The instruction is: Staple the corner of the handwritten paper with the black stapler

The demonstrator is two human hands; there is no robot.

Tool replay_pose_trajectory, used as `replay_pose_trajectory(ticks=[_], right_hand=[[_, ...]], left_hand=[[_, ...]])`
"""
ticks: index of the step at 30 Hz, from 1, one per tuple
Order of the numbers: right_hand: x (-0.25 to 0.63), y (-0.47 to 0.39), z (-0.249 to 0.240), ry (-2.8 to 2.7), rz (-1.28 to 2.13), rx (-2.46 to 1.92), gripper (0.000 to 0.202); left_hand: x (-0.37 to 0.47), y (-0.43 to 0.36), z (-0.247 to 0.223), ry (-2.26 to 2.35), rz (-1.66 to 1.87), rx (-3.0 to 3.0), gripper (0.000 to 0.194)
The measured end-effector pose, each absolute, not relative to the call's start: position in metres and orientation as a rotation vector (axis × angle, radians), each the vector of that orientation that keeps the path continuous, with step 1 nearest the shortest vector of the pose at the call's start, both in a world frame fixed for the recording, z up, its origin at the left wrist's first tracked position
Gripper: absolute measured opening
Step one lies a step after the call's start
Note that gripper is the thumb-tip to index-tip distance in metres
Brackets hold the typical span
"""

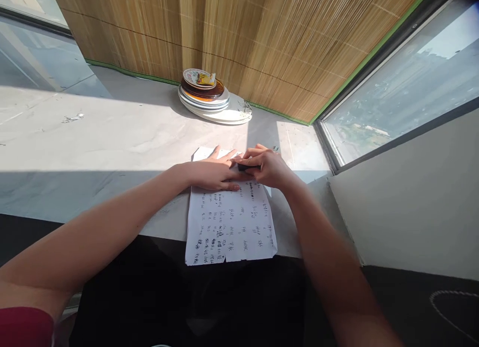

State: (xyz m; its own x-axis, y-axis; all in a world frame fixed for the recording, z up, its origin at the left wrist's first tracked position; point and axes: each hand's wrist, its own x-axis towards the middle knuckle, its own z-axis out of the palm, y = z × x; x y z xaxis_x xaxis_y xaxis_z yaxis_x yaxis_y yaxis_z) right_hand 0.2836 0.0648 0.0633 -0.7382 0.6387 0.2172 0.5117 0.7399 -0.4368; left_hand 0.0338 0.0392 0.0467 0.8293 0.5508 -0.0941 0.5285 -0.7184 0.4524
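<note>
Paper [239, 222] bearing handwriting lies on the pale counter [130, 132], nicked at its near edge. Left hand [212, 173] presses it, fingers spread; right hand [273, 168] pinches a dark object [245, 167] over the far part. Work there looks unfinished; what remains, the 2 hands hide.

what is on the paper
The left hand lies spread across the paper; the right hand holds a dark object close by. Handwriting shows too; whatever the hands cover is hidden.
</note>
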Motion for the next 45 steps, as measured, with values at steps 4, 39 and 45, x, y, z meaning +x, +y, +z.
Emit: replay_pose_trajectory(ticks=[4,39,45], right_hand=[[0.295,0.066,0.063,-2.403,0.625,-0.823,0.029],[0.293,0.063,0.065,-2.493,0.522,-0.796,0.033],[0.302,0.065,0.072,-2.488,0.547,-0.858,0.034]], left_hand=[[0.033,0.040,0.047,0.811,0.034,2.566,0.060],[0.036,0.040,0.048,0.828,0.035,2.547,0.058],[0.034,0.040,0.045,0.817,0.125,2.535,0.056]])
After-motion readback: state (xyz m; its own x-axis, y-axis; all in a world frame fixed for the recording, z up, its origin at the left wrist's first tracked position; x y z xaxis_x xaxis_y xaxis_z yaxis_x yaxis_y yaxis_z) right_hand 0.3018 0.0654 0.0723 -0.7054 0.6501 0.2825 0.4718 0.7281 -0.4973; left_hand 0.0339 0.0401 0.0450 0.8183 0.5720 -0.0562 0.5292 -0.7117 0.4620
